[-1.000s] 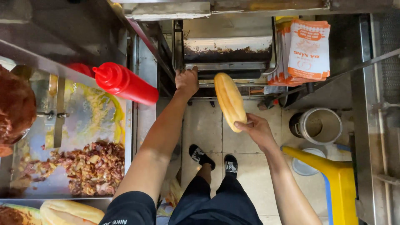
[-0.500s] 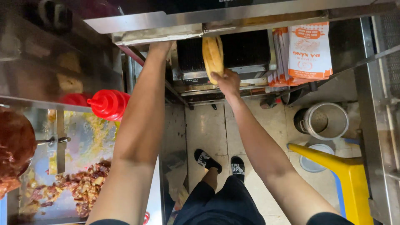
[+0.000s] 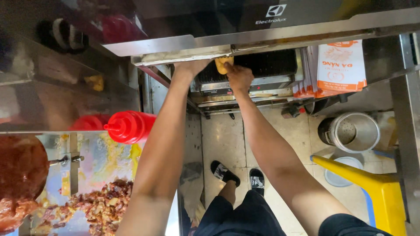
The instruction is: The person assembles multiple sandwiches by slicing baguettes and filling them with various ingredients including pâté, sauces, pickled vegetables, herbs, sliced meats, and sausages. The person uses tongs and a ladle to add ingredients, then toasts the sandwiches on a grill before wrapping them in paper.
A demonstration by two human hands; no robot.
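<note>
My right hand [image 3: 238, 78] grips a golden bread loaf [image 3: 223, 64] at the mouth of a ribbed press grill [image 3: 267, 65]. Only the near end of the loaf shows; the rest is hidden under the raised steel grill lid [image 3: 183, 54]. My left hand [image 3: 190, 66] reaches up just left of the loaf and holds the lid's lower edge, with its fingers partly hidden behind the metal. Both arms stretch forward over the floor.
A red squeeze bottle [image 3: 131, 126] lies on the steel counter at left, above chopped meat [image 3: 100, 205] and a meat spit [image 3: 17, 175]. A stack of paper bags [image 3: 337, 65] stands right of the grill. A metal pot [image 3: 354, 131] and a yellow stool [image 3: 372, 183] stand on the tiled floor.
My right hand has carried the loaf up and forward into the grill, so most of it is now hidden. My left hand stays at the lid, which is raised.
</note>
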